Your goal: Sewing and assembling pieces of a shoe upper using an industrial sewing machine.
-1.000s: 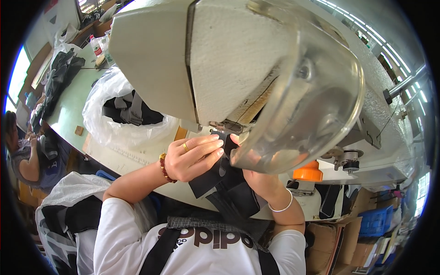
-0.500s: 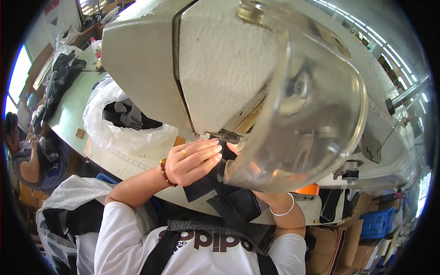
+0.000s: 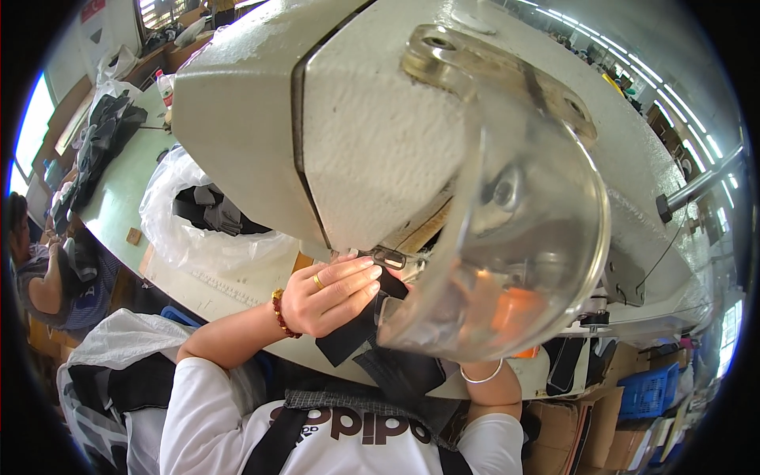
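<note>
The person's left hand (image 3: pixel 332 297), with a gold ring, lies with its fingers straight and close together. Its fingertips touch a strip of black cloth (image 3: pixel 346 336) right under the front end of a big cream-white metal sewing machine (image 3: pixel 380 134). The thumb is hidden, so I cannot tell if the hand pinches the cloth. The right hand (image 3: pixel 467 317) is behind a curved, see-through plastic shield (image 3: pixel 546 198) and looks blurry, so I cannot tell if it grips anything. The black cloth hangs down over the near edge of the table, in front of the person's tummy.

The long pale green tabletop (image 3: pixel 131 186) is smooth and shiny on the left. There, a small brown square block (image 3: pixel 134 236) sits near the edge. A crinkly white plastic bag (image 3: pixel 170 226) stands open on the table, with dark cloth pieces (image 3: pixel 218 212) inside. Farther away on the left are a long heap of dark cloth (image 3: pixel 95 154) and a bottle with a red cap (image 3: pixel 165 87).

At the far left, another person (image 3: pixel 47 277) sits low, below a bright window (image 3: pixel 33 119). On the right are brown cardboard boxes (image 3: pixel 554 431) and a blue plastic basket (image 3: pixel 649 392). Rows of white lights (image 3: pixel 633 59) shine at the far right, up high.
</note>
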A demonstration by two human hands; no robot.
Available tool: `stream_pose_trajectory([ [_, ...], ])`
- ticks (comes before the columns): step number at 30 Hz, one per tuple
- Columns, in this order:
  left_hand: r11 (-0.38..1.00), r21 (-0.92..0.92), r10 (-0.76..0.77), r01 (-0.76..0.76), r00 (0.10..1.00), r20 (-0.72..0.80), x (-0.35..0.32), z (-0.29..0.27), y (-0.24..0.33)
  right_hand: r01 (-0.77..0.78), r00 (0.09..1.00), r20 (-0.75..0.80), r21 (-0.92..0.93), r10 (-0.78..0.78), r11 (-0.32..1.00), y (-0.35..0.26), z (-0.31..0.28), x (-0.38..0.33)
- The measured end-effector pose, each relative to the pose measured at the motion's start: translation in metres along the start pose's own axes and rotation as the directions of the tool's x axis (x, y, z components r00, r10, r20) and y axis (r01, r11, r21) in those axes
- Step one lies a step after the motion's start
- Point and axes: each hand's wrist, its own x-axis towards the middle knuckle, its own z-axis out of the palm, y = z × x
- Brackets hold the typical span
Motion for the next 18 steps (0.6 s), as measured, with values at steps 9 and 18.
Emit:
stream_pose_trajectory([
  [9,1.000,-0.004,-0.016,0.016,1.000,0.009,0.002,0.002,0.000,0.089,0.993,-0.060,-0.184,-0.102,0.979,-0.003,-0.002,-0.008],
  [18,0.999,-0.015,-0.046,0.047,0.999,0.020,0.003,0.002,0.001,0.160,0.973,-0.095,-0.370,-0.208,0.915,-0.006,-0.001,-0.015],
])
